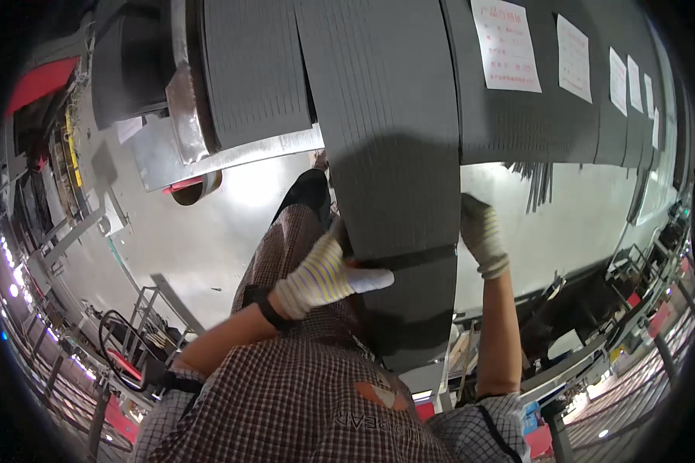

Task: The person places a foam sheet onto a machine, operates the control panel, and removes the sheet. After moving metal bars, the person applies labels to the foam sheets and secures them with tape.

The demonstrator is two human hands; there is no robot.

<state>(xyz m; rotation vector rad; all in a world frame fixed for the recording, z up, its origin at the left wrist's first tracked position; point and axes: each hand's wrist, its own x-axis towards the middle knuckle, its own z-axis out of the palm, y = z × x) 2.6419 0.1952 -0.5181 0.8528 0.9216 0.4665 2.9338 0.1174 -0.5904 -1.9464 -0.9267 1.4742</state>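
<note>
Nearest the camera, at 6 o'clock, lies the person's checked shirt [286,401], from which both forearms rise. The left hand [324,276], in a white glove with yellow stripes and a black wrist strap, sits just left of centre; its fingers lie across the face of the dark sheet [386,154] and its thumb side meets the sheet's left edge, so it grips that edge. The right hand [483,231], in a similar glove, is at 3 o'clock of centre and closes on the sheet's right edge, fingers hidden behind it. The sheet is a long, ribbed, dark grey strip running from 12 o'clock down through the centre to about 6 o'clock, with a black band [409,258] crossing it between the hands. Beyond, more dark strips [255,69] hang side by side at 11 to 2 o'clock; those at 1 o'clock carry white paper labels [506,46]. Behind them spreads a pale grey floor [208,231]. A tape roll [197,187] sits at 10 o'clock.
</note>
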